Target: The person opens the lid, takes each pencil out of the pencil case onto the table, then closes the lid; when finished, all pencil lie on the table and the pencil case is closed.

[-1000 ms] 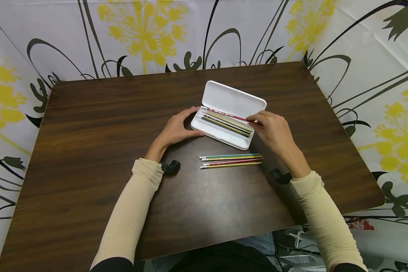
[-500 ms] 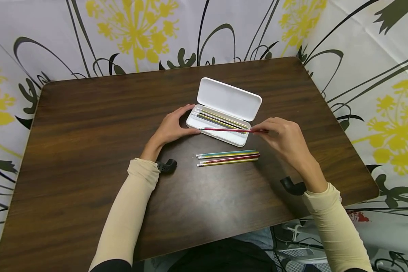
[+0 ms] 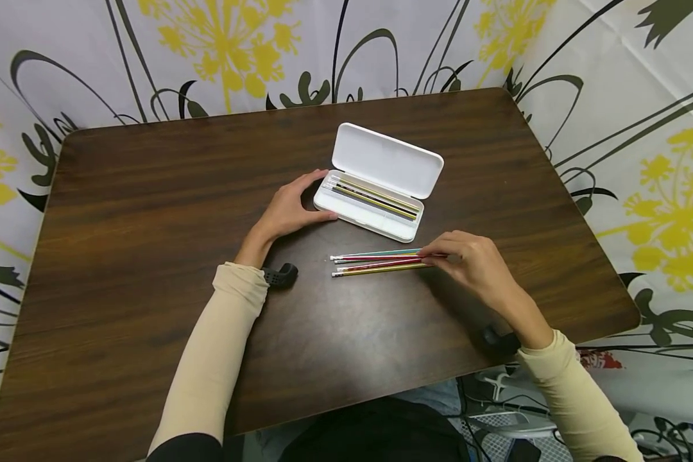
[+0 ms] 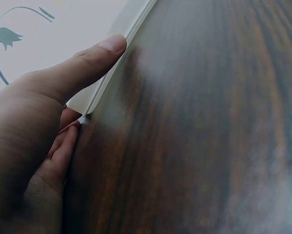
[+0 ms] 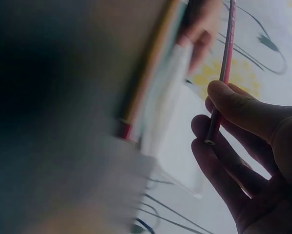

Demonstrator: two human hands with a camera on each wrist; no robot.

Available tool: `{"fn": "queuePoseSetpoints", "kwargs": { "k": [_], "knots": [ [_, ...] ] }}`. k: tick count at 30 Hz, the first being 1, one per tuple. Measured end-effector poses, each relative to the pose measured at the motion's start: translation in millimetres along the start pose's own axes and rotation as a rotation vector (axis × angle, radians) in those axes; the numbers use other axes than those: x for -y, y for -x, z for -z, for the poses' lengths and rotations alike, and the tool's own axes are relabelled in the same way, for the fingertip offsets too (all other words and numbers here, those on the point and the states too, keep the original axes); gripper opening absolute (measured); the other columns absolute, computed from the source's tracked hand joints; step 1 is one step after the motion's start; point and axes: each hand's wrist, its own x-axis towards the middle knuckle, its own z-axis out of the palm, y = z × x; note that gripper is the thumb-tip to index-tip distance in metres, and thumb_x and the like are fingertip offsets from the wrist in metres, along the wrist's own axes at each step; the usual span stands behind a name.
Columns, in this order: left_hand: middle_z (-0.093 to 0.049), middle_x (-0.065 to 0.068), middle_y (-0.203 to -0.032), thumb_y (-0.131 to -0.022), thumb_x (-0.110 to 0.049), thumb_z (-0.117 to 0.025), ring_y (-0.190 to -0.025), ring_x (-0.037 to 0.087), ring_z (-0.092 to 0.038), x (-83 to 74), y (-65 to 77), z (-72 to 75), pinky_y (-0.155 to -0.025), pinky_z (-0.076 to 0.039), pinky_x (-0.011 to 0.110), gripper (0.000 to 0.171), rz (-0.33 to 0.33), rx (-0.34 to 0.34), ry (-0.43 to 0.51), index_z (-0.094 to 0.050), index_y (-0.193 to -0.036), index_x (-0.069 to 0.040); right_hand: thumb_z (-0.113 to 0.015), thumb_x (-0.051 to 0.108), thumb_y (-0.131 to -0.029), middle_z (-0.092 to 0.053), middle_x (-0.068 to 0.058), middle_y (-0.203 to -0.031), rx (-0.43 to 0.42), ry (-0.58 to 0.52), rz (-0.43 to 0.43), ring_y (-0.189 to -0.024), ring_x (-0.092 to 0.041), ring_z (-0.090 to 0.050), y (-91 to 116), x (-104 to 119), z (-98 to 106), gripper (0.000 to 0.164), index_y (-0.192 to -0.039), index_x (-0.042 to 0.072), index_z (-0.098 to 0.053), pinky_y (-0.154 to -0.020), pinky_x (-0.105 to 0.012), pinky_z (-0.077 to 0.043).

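Observation:
A white pencil case [image 3: 381, 222] lies on the brown table with its lid [image 3: 387, 160] raised. Several pencils [image 3: 375, 199] rest inside along the back. My left hand [image 3: 289, 206] grips the case's left end, thumb along the front edge and fingers round the end. In my right hand [image 3: 473, 264] a red pencil [image 5: 227, 53] is pinched near one end between thumb and fingers. It hangs over a row of several pencils [image 3: 375, 270] on the table in front of the case; whether it touches them I cannot tell.
The brown wooden table [image 3: 150, 289] has a patterned white curtain [image 3: 427, 38] behind it and at both sides. Black wrist-worn devices [image 3: 281, 276] sit at both wrists. Cables and a light-coloured rack [image 3: 502, 423] stand below the table's front right edge.
My right hand has lifted the red pencil out of the case and brought it forward and down over the row on the table. My left hand has stayed on the case.

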Motion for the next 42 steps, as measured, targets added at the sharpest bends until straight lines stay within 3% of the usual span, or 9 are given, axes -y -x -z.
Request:
{"fn": "queuePoseSetpoints", "kwargs": {
  "k": [6, 14, 24, 29, 37, 42],
  "knots": [
    [-0.041, 0.002, -0.151, -0.072, -0.051, -0.084, -0.139, 0.019, -0.035, 2.3, -0.9, 3.8, -0.111, -0.028, 0.043, 0.092, 0.000, 0.009, -0.011, -0.043, -0.149, -0.024, -0.083, 0.003, -0.076, -0.071, 0.003, -0.090, 0.038, -0.017, -0.014, -0.080, -0.012, -0.065, 5.5, -5.3, -13.0, 0.018, -0.090, 0.014, -0.078, -0.068, -0.037, -0.051],
    [-0.041, 0.004, -0.151, -0.072, -0.050, -0.085, -0.138, 0.019, -0.036, 2.6, 1.2, 3.1, -0.110, -0.029, 0.041, 0.092, 0.004, 0.004, -0.018, -0.043, -0.149, -0.023, -0.082, 0.004, -0.078, -0.071, 0.005, -0.086, 0.054, -0.021, -0.026, -0.074, -0.010, -0.063, 9.8, -10.5, -19.4, 0.016, -0.089, 0.014, -0.078, -0.064, -0.035, -0.050],
    [-0.041, 0.003, -0.151, -0.071, -0.051, -0.085, -0.138, 0.019, -0.037, 2.4, -2.5, -0.4, -0.110, -0.030, 0.041, 0.092, 0.001, 0.000, -0.010, -0.044, -0.149, -0.024, -0.084, 0.011, -0.078, -0.068, 0.005, -0.084, 0.099, 0.133, -0.059, -0.074, -0.012, -0.058, 14.9, -12.5, -23.0, 0.013, -0.088, 0.016, -0.078, -0.058, -0.035, -0.048],
    [-0.041, 0.003, -0.151, -0.072, -0.051, -0.084, -0.138, 0.019, -0.036, 1.9, -1.5, -0.1, -0.110, -0.029, 0.041, 0.092, 0.006, 0.000, -0.013, -0.043, -0.149, -0.024, -0.083, 0.013, -0.080, -0.066, 0.004, -0.088, 0.117, 0.192, -0.040, -0.079, -0.014, -0.052, 11.4, -10.9, -24.4, 0.013, -0.091, 0.016, -0.079, -0.058, -0.032, -0.047],
    [-0.040, 0.002, -0.152, -0.072, -0.051, -0.084, -0.138, 0.019, -0.035, 1.6, 0.3, 1.2, -0.110, -0.029, 0.041, 0.092, 0.015, 0.005, -0.014, -0.042, -0.150, -0.024, -0.082, 0.011, -0.080, -0.065, 0.005, -0.087, 0.137, 0.173, 0.022, -0.080, -0.013, -0.053, 5.8, -14.0, -25.6, 0.013, -0.091, 0.015, -0.078, -0.061, -0.034, -0.048],
    [-0.040, 0.003, -0.152, -0.072, -0.051, -0.084, -0.138, 0.019, -0.036, 0.8, 0.9, 2.0, -0.110, -0.029, 0.041, 0.092, 0.008, -0.001, -0.008, -0.043, -0.150, -0.023, -0.082, 0.013, -0.080, -0.066, 0.005, -0.089, 0.151, 0.166, 0.018, -0.079, -0.012, -0.054, 3.8, -13.2, -24.7, 0.014, -0.093, 0.015, -0.078, -0.061, -0.033, -0.048]
  ]
}}
